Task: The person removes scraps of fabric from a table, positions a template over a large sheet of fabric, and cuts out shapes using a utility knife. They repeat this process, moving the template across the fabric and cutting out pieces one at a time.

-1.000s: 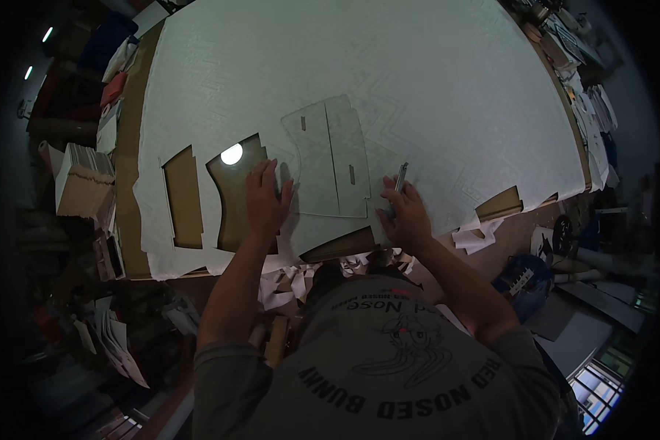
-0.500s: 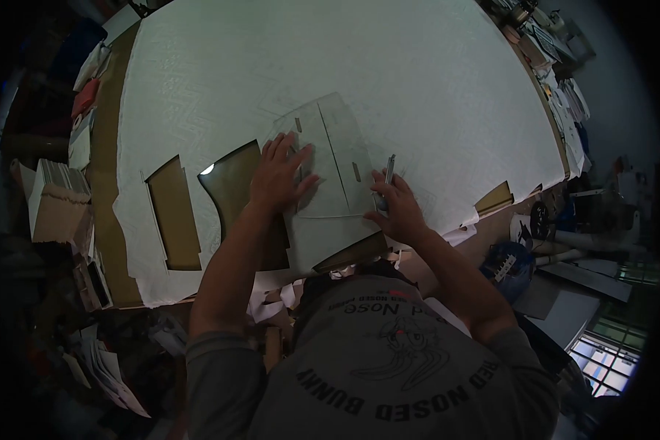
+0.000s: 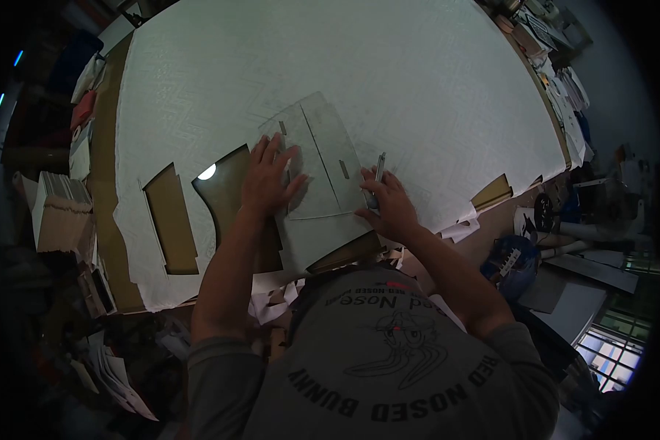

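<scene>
A clear pattern template (image 3: 317,158) with a long slit and short slots lies on the white patterned fabric (image 3: 433,95). Spread along the template's left side, the fingers of my left hand (image 3: 270,176) rest flat on it. My right hand (image 3: 390,202) is at its right edge, with a pen (image 3: 379,170) held upright between the fingers, tip end partly hidden. Left of the template is a curved cut-out (image 3: 231,194) in the fabric, partly covered by my left arm. Below the template is another cut-out (image 3: 345,254).
A narrow cut-out (image 3: 171,220) lies farther left, and a small one (image 3: 493,192) at the right edge. Paper stacks (image 3: 64,213) stand beside the table's left side. Papers and tools (image 3: 557,81) line the right side. A blue object (image 3: 507,265) sits below right.
The template has slid slightly left and turned a little, with both hands moving along with it. The pen stays in my right hand. The camera view has shifted slightly.
</scene>
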Tool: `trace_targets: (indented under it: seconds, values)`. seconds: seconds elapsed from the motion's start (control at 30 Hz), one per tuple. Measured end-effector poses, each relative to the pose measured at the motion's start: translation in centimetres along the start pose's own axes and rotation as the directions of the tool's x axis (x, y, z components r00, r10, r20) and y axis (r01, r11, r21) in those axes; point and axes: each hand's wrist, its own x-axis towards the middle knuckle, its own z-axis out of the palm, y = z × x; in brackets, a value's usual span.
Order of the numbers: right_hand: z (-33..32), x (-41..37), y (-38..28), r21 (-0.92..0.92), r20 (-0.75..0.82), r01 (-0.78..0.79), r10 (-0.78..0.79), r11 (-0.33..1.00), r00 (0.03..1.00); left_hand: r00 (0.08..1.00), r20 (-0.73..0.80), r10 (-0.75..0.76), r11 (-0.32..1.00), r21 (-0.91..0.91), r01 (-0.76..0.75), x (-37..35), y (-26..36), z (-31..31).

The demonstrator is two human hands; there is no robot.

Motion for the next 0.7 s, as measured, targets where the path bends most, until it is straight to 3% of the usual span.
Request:
trace_targets:
  seconds: [0.7]
  values:
    - [0.18,-0.18,0.16,0.035,-0.069,0.014,-0.011,0.999,0.998,1.0,-0.01,0.004,1.0,0.02,-0.004,-0.05,0.11,0.07]
